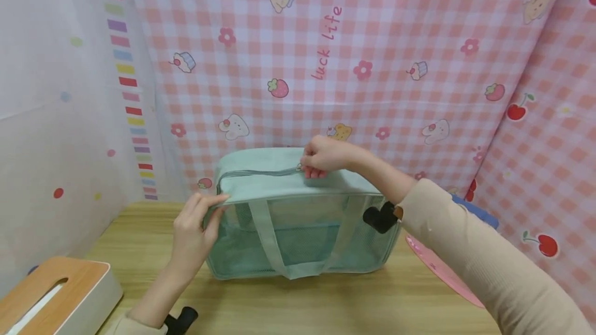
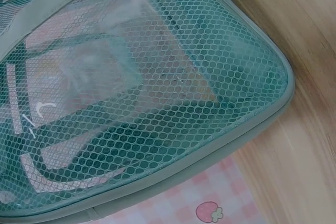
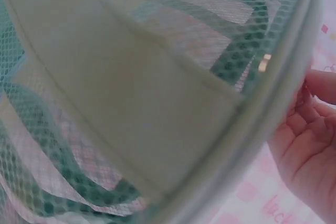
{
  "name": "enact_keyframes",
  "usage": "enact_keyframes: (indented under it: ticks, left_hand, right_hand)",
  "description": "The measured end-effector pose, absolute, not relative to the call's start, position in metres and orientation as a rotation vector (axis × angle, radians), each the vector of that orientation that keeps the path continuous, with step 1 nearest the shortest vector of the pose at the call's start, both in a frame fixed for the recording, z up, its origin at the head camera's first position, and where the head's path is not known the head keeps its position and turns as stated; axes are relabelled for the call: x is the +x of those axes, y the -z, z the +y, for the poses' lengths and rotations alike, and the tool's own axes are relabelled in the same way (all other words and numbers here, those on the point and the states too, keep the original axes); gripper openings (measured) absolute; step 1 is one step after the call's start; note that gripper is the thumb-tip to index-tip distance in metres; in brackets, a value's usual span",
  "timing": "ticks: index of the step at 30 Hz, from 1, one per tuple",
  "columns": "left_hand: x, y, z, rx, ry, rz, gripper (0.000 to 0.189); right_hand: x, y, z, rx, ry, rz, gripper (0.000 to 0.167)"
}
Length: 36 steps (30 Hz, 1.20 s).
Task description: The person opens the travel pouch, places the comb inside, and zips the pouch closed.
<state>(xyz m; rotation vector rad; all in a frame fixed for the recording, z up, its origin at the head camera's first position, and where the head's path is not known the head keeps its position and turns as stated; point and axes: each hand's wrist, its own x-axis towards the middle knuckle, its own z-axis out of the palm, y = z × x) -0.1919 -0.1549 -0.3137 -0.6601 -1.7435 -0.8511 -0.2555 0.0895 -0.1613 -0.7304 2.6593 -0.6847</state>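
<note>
Mint mesh bag [image 1: 302,213] pinched at two spots along its top

At far left sits a tissue box [image 1: 70,293] on the bench [image 1: 261,304]. Next, the left hand [image 1: 193,224] has thumb and fingers together on the bag's near left top corner. The bag stands mid-bench, long axis running left to right, broad mesh side facing near, zip [image 1: 261,172] uppermost. It looks light and soft-walled – piped edges [image 1: 298,197] probably lend what stiffness it has (nothing about it seems fragile) – so its panels would likely give under a push. Corner piping should suit steadying; the hanging strap [image 1: 267,237], lifting. Farther right, the right hand [image 1: 323,155], fingers curled, pinches the zip pull [image 1: 299,167] near the top's middle.
</note>
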Motion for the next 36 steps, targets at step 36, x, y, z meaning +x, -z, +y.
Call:
enact_keyframes:
  ticks: [36]
  left_hand:
    - [-0.194,0.318,-0.157,-0.676,0.805,-1.604,0.011]
  right_hand:
    - [-0.255,0.151,0.003,-0.716,0.718,2.631,0.026]
